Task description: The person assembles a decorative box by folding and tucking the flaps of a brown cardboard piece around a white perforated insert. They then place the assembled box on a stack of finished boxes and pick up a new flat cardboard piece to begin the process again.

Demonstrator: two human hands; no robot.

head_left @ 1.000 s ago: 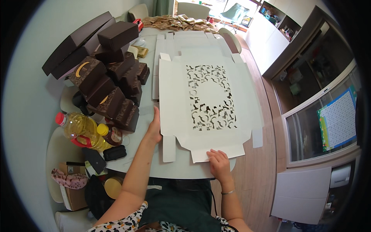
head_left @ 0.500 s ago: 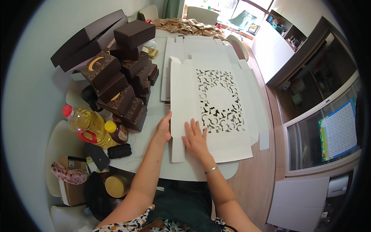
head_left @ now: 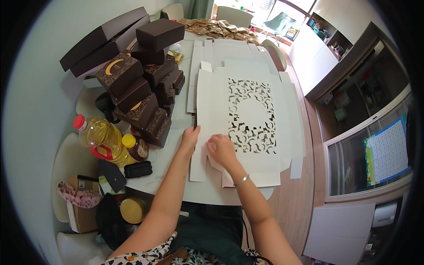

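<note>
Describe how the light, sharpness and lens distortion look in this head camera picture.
Head view: daylight from the far windows lights the flat white cardboard box blank with lace cut-outs evenly; the left hand and right hand look sharp; the round white table's edge and wooden floor bend near the black fisheye rim.

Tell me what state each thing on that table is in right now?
White die-cut cardboard box blank: unfolded, lying flat, near flap partly raised.
Left hand: flat on the blank's left edge.
Right hand: pressing the blank's near-left part.
Dark brown gift boxes: closed, stacked.
Yellow oil bottle: capped, lying tilted.
</note>
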